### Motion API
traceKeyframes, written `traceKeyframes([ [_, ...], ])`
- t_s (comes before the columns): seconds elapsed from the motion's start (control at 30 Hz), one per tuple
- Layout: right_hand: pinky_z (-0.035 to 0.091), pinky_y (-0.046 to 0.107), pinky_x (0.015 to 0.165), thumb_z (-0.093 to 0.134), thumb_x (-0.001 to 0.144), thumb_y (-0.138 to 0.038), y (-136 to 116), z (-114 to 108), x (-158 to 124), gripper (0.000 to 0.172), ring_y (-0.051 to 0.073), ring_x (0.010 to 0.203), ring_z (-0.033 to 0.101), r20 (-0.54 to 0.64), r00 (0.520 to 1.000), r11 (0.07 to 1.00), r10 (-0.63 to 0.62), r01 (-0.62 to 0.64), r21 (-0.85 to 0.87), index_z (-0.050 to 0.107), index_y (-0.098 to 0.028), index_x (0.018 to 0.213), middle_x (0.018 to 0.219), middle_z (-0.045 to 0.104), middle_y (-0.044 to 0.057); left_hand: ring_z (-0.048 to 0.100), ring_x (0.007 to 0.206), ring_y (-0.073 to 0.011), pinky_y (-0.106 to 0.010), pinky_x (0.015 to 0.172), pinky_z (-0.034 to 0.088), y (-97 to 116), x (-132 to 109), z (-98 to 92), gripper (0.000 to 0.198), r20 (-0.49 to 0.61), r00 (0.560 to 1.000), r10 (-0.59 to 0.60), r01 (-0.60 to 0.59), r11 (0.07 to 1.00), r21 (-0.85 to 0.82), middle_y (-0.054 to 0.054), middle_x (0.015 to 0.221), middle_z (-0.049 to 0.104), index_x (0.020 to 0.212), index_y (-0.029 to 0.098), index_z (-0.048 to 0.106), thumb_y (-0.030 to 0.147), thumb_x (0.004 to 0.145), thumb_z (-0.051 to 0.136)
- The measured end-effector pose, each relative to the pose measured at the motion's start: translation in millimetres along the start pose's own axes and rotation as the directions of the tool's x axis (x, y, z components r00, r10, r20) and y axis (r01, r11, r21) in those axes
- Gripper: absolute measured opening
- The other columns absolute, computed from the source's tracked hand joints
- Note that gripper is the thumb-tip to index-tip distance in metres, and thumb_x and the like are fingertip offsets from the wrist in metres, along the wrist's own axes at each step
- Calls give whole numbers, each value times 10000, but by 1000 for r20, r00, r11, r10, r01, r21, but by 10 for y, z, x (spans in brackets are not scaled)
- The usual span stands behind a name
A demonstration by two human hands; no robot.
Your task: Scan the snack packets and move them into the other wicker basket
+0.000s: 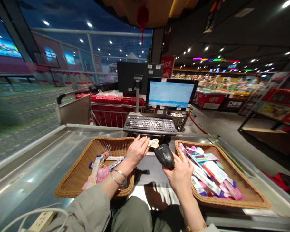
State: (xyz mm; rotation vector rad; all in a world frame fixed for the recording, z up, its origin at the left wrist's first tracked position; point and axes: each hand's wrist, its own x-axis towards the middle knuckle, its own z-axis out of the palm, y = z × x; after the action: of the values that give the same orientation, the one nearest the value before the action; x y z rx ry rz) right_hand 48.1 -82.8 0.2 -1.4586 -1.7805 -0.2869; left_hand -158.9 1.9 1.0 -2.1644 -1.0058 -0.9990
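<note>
My left hand point(136, 150) is raised over the gap between two wicker baskets and pinches a small pale packet point(154, 143) at its fingertips. My right hand point(178, 172) grips a black handheld barcode scanner point(164, 155), its head pointing up toward the packet, a short gap between them. The left basket point(72, 182) holds a few toothbrush packs near my left wrist. The right basket point(244, 193) is heaped with several colourful packaged items beside my right hand.
A grey keyboard point(149, 124) and a lit touchscreen point(171, 94) stand just beyond the baskets on the steel checkout counter point(38, 167). A red shopping cart point(111, 112) is behind. A power strip with white cable point(42, 219) lies at the near left. Store aisles stretch right.
</note>
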Motion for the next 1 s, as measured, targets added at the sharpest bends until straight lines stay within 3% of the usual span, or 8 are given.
traceKeyframes([
  [1.0,259,510,1038,609,765,-250,49,-66,-34,197,313,1322,444,-21,1000,1000,9,-9,-11,673,-203,945,1224,671,87,683,1065,-218,-439,1053,517,63,111,9,300,-36,998,48,-47,998,45,-149,1147,710,1214,101,619,206,953,513],
])
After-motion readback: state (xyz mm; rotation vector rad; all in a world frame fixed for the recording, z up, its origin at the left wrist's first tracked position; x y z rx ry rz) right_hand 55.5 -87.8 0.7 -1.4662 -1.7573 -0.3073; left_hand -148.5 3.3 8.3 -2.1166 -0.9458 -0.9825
